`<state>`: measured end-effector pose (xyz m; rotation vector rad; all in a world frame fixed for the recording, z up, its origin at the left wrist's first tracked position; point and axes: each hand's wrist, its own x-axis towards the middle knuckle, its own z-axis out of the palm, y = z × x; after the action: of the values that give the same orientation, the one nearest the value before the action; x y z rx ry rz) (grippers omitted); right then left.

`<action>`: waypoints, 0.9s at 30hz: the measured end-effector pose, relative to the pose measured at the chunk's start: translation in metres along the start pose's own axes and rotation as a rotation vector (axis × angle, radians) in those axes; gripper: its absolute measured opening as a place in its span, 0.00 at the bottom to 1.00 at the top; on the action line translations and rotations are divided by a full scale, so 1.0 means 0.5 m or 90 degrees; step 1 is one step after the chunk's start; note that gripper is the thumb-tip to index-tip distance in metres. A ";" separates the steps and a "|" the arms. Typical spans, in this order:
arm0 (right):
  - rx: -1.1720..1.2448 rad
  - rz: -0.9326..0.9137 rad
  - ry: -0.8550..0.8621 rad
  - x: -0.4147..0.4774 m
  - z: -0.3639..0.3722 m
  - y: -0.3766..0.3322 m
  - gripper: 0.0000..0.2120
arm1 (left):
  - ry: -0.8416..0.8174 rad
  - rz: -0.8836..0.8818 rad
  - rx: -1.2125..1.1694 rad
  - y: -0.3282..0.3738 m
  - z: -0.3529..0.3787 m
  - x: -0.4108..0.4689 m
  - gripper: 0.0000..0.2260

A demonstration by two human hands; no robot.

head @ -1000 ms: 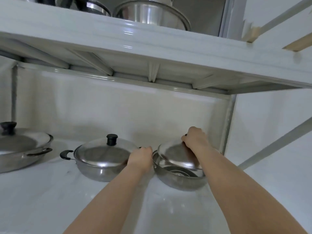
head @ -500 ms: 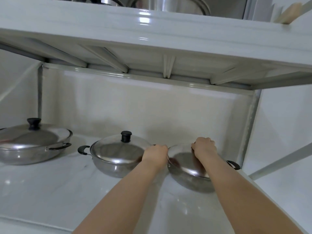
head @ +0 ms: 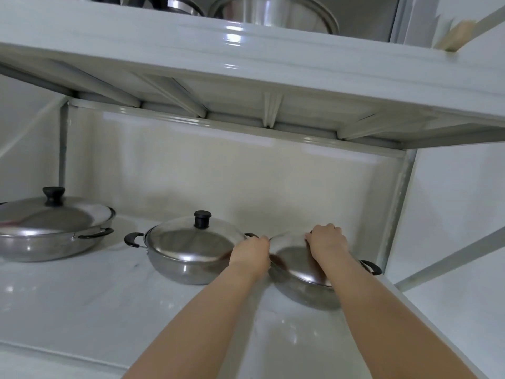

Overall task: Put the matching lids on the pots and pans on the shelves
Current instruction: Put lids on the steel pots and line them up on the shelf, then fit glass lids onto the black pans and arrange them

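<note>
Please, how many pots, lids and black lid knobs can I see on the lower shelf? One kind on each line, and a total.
Steel pots: 3, left, middle, right
Steel lids: 3, left, middle, right
Black lid knobs showing: 2; the right hand hides where the third would be
Total: 8

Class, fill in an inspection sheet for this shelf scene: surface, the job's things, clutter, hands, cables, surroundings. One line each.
Surface: glossy white lower shelf.
Job's things: left pan and middle pot both lidded; right pot with its lid on it.
Clutter: nothing seen.
Hands: left hand at the right pot's near rim; right hand on top of the lid, knob hidden.
Cables: nothing seen.
Surroundings: upper shelf carrying more steel pots; pale back wall.
</note>
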<state>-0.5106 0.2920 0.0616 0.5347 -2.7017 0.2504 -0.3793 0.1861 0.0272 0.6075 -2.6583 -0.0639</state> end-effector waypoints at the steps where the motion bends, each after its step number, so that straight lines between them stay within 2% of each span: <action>1: -0.016 0.000 0.002 -0.004 -0.003 0.001 0.20 | 0.000 -0.003 -0.002 0.001 -0.001 -0.001 0.13; 7: -0.003 0.082 -0.013 -0.036 -0.023 -0.034 0.21 | 0.037 0.028 0.021 -0.011 -0.007 -0.014 0.14; 11: -0.011 0.000 -0.002 -0.090 -0.031 -0.114 0.20 | 0.066 0.029 0.023 -0.027 -0.028 -0.035 0.14; 17: 0.227 -0.113 0.014 -0.169 -0.045 -0.239 0.13 | 0.154 0.017 -0.008 -0.076 -0.070 -0.084 0.10; 24: 0.239 -0.187 0.067 -0.267 -0.035 -0.333 0.10 | 0.197 0.027 0.077 -0.181 -0.112 -0.169 0.10; 27: 0.271 -0.188 0.063 -0.338 -0.035 -0.371 0.11 | 0.201 0.011 0.049 -0.222 -0.116 -0.238 0.12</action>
<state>-0.2860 0.1829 0.0295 1.0019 -2.4337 0.7547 -0.2135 0.1391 0.0200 0.5659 -2.3670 0.1296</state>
